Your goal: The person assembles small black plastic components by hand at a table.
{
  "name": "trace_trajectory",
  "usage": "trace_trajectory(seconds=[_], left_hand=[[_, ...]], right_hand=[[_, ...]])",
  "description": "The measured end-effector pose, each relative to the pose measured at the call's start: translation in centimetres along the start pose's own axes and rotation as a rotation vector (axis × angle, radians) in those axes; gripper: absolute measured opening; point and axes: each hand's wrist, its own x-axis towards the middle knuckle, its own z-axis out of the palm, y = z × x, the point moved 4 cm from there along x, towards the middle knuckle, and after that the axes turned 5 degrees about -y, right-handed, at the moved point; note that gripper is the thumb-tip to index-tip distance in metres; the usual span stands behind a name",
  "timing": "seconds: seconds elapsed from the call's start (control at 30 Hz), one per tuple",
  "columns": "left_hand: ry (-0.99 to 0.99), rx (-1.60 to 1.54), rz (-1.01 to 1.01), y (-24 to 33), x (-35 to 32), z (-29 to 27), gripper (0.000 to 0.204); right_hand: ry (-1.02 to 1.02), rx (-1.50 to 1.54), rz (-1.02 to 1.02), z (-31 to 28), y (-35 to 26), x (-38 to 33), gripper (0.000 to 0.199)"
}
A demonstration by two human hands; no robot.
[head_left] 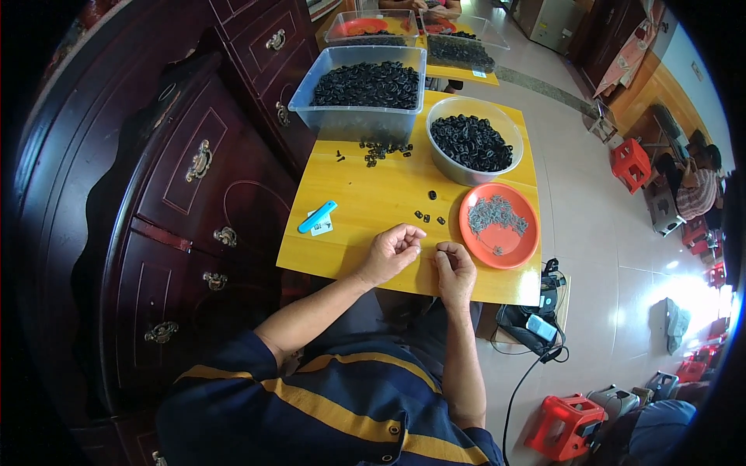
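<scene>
My left hand (392, 253) is over the front part of the yellow table, its fingers curled and thumb drawn in toward them. Just to its right, my right hand (455, 273) is closed in a pinch. Whatever either hand holds, if anything, is too small to make out. Beyond the fingertips lie several small black plastic pieces (419, 214) and one larger black oval piece (432, 195). Close by on the right, an orange-red plate (470, 242) holds a heap of small grey metal pins (494, 215).
A clear tub (458, 172) and a large clear bin (342, 123) hold black pieces at the back. More black pieces (373, 155) lie beside the bin. A blue-handled tool (317, 217) rests at left. Dark wooden drawers (186, 171) border the table's left side.
</scene>
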Motion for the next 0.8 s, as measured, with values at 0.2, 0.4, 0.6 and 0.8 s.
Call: trace_trajectory(seconds=[0.2,0.4,0.6,0.8], left_hand=[[-0.017,-0.051,-0.025,-0.1,0.3,0.8,0.021],[0.001,-0.082,-0.011,0.0,0.2,1.2,0.02],[-0.005,-0.095,-0.03,0.2,0.4,1.1,0.021],[-0.009,-0.118,-0.03,0.4,0.5,1.2,0.022]], right_hand=[[-0.009,0.123,0.039,0.1,-0.2,-0.1,0.01],[-0.052,0.005,0.061,0.0,0.0,-0.3,0.012],[-0.064,-0.271,-0.106,0.2,-1.2,-0.8,0.016],[-0.048,-0.18,-0.093,0.1,-0.3,-0.3,0.022]])
